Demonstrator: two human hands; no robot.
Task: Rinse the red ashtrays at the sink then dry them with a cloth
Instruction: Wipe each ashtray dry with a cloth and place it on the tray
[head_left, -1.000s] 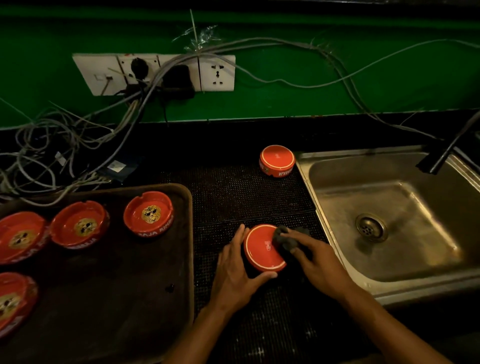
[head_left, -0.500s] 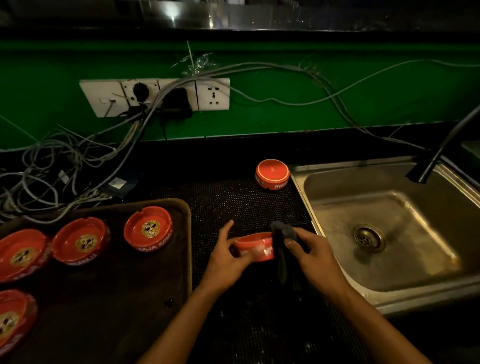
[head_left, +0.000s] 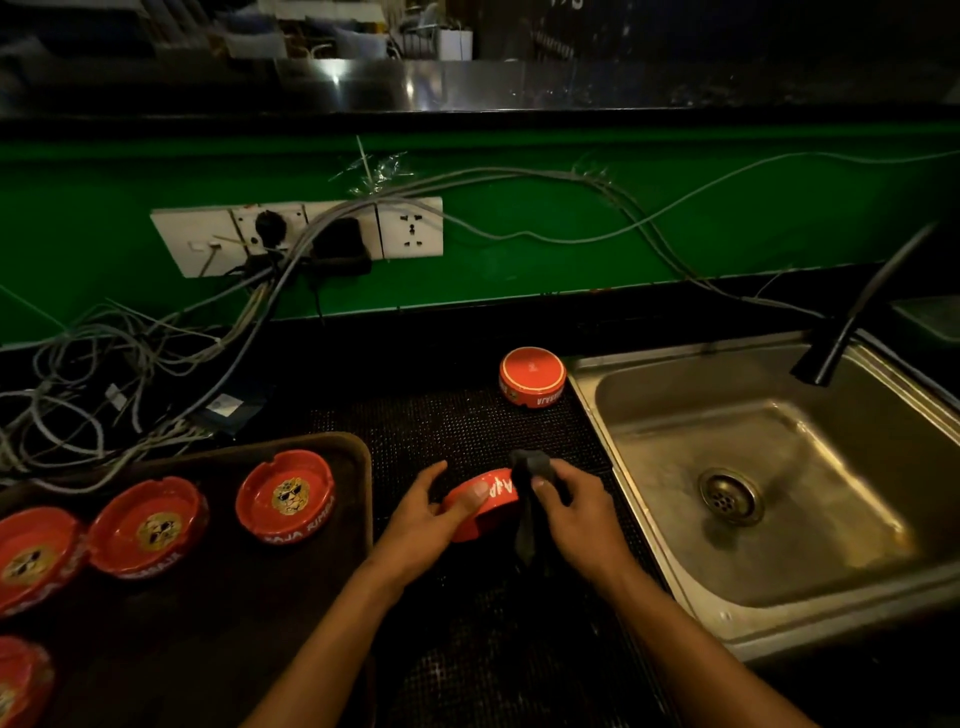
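Note:
My left hand (head_left: 426, 514) grips a red ashtray (head_left: 480, 506) by its side wall, held just above the black mat (head_left: 457, 431). My right hand (head_left: 582, 514) presses a dark cloth (head_left: 530, 499) against the ashtray's right side; the cloth hangs down below the fingers. A second red ashtray (head_left: 532, 376) lies upside down on the mat near the sink's back left corner. Several more red ashtrays (head_left: 285, 496) sit upright on a dark tray (head_left: 218, 597) at the left. The steel sink (head_left: 779, 493) is at the right, with no water running.
A dark faucet (head_left: 852, 322) leans over the sink's back right corner. A tangle of grey cables (head_left: 130, 364) runs from white wall sockets (head_left: 296, 234) down onto the counter behind the tray. The green wall rises behind the counter.
The ashtray went from showing its flat base toward me to being held side-on. The cloth moved from its base to its right side. The view tilted upward.

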